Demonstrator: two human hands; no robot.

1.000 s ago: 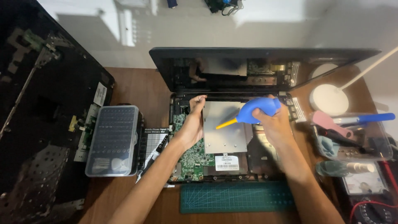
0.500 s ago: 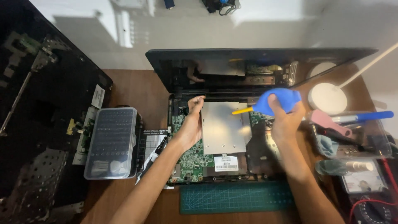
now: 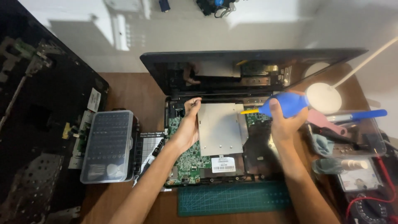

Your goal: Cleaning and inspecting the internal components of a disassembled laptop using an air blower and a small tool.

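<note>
Air blower: a blue rubber bulb (image 3: 287,105) with a yellow nozzle, held over the upper right of the opened laptop, nozzle pointing left toward the silver plate.
Right hand: the right hand (image 3: 285,124) is wrapped around the bulb from below, fingers curled closed on it – how hard it is squeezing I cannot tell.
Left hand: the left hand (image 3: 187,126) rests along the left edge of the silver metal plate (image 3: 219,128), fingers bent with the tips at the plate's top left corner; it presses or steadies, and clasps nothing that I can see.
Laptop: the open laptop chassis (image 3: 215,166) lies on the wooden counter (image 3: 137,91) with its dark screen (image 3: 248,70) tilted back; the green circuit board (image 3: 188,155) is bare just beside the left wrist.
Around it: a green cutting mat (image 3: 234,198) lies at the near edge, a clear screwdriver bit case (image 3: 108,146) to the left, a clear tray of tools (image 3: 348,132) to the right, and a round white lamp base (image 3: 323,98) just behind the bulb.
Risk: the nozzle tip is near the exposed board – a dip of the right hand could knock a component.
Risk: a strong puff may drive dust deeper under the plate, or scatter any small loose parts.
</note>
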